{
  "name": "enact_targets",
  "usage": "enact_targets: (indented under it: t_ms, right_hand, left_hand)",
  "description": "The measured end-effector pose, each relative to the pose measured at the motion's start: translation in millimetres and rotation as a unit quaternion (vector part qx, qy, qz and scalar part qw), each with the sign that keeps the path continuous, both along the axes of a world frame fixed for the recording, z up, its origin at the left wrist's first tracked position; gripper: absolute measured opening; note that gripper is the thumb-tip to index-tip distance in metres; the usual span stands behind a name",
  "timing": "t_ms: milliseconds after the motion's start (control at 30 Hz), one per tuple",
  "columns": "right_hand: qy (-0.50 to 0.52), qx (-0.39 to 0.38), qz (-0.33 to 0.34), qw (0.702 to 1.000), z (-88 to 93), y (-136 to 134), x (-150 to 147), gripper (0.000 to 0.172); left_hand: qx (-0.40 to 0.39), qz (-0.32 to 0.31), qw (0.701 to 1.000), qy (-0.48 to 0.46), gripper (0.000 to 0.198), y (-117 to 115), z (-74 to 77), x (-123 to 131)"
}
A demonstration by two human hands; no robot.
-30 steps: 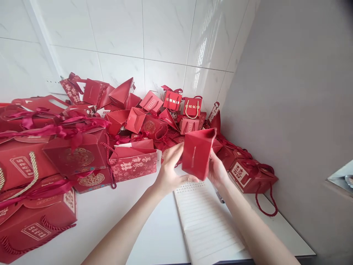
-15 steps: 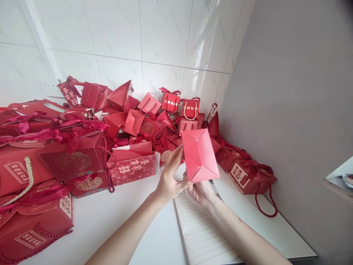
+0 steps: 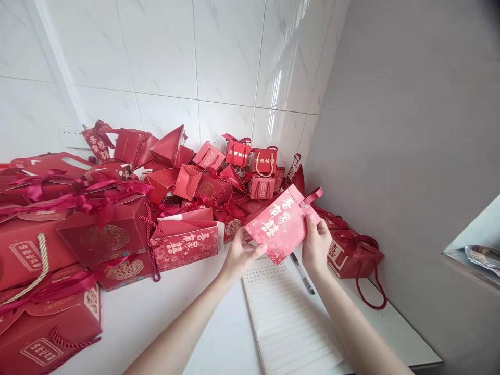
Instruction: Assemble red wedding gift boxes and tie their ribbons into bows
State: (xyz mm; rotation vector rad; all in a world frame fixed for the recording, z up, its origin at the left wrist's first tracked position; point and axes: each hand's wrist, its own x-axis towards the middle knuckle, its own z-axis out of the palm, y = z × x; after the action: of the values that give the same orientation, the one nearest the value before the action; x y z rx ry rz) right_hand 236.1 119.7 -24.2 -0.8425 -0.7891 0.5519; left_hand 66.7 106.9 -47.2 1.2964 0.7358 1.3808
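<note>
Between my two hands is a red paper gift box [image 3: 278, 224] with gold characters, a pale floral print at its lower end and a ribbon loop at its top. My left hand [image 3: 241, 256] grips its lower left edge, thumb on the near side. The upper right side, just below the ribbon, is pinched by my right hand [image 3: 315, 240]. The box is tilted in the air above an open lined notebook [image 3: 287, 317] with handwriting along its top. A pen [image 3: 302, 274] lies on the notebook, partly hidden behind the box.
Many red gift boxes are heaped along the tiled wall, including a floral box [image 3: 185, 244] lying on its side and a ribboned box [image 3: 105, 229] at left. At right, a box with a rope handle [image 3: 361, 255] stands near the white table's edge [image 3: 410, 333], beside a grey wall.
The box has been turned from its folded plain end to its printed face, ribbon now showing. My right hand has moved from beneath it to its right side.
</note>
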Motion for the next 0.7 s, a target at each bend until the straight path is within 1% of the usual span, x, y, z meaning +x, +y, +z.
enact_targets:
  t_ms: [67, 133, 233, 300, 400, 533, 633, 700]
  right_hand:
    - [-0.005, 0.006, -0.002, 1.000, -0.5, 0, -1, 0.040]
    - [0.001, 0.025, 0.027, 0.999, -0.8, -1, -2, 0.037]
    - [-0.015, 0.042, 0.055, 0.998, 0.3, -4, -2, 0.026]
    - [-0.047, 0.035, 0.039, 0.997, 1.9, -7, -2, 0.024]
    - [-0.112, 0.027, -0.001, 0.993, 3.7, -11, -1, 0.030]
    - [-0.208, 0.041, -0.024, 0.977, 3.6, -15, 0, 0.035]
    - [-0.229, 0.048, -0.027, 0.972, 3.4, -17, 0, 0.034]
    - [-0.223, 0.052, -0.022, 0.973, 3.1, -16, 1, 0.033]
  left_hand:
    - [-0.040, -0.045, 0.998, -0.029, 0.069, 1, -2.1, 2]
    - [-0.060, -0.079, 0.994, -0.054, 0.068, 1, -4.4, 3]
    - [-0.066, -0.121, 0.988, -0.065, 0.070, 0, -7.7, 4]
    - [-0.059, -0.146, 0.987, -0.039, 0.066, -2, -9.9, 5]
    - [-0.040, -0.162, 0.986, 0.011, 0.055, -4, -15.1, 6]
    - [-0.025, -0.175, 0.984, 0.021, 0.048, -3, -25.0, 3]
    - [0.003, -0.168, 0.985, 0.030, 0.043, 0, -28.7, 1]
    - [0.006, -0.165, 0.985, 0.039, 0.047, 1, -26.8, 1]
